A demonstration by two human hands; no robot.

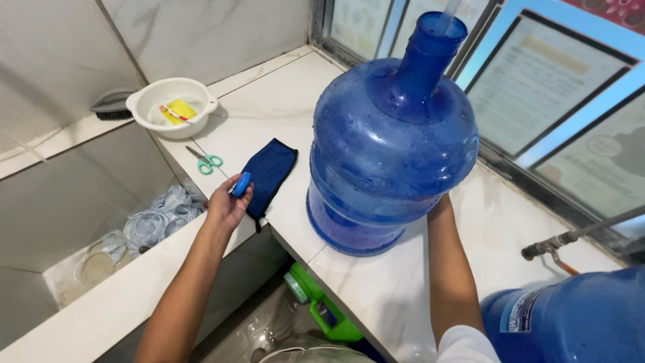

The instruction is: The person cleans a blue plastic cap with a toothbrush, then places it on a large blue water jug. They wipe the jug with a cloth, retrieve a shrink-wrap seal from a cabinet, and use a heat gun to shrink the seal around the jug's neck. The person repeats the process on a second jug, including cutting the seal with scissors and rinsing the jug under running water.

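**Cap in one hand, big bottle steadied with the other**

The left hand (pixel 227 205) is closed around a small blue cap (pixel 241 184), held just above the near edge of the white marble surface (pixel 376 289). Right beside it lies a dark blue cloth (pixel 271 171), flat on the surface and touching the hand's far side. The right hand (pixel 440 204) reaches behind the lower right side of the large blue water bottle (pixel 393 144); its fingers are hidden by the bottle, so I cannot tell how it grips, only that it rests against it. The bottle stands upright in the middle of the surface, neck open and uncapped, a thin tube or hose entering the mouth at the top.

Farther left sit green-handled scissors (pixel 205 161), a white bowl (pixel 172 106) and a dark brush (pixel 113 106). A second blue bottle (pixel 571 323) shows at the near right.

The step looks like the pause between filling and sealing. Capping would call for lifting the cap across to the neck, with the tube out of the way first.
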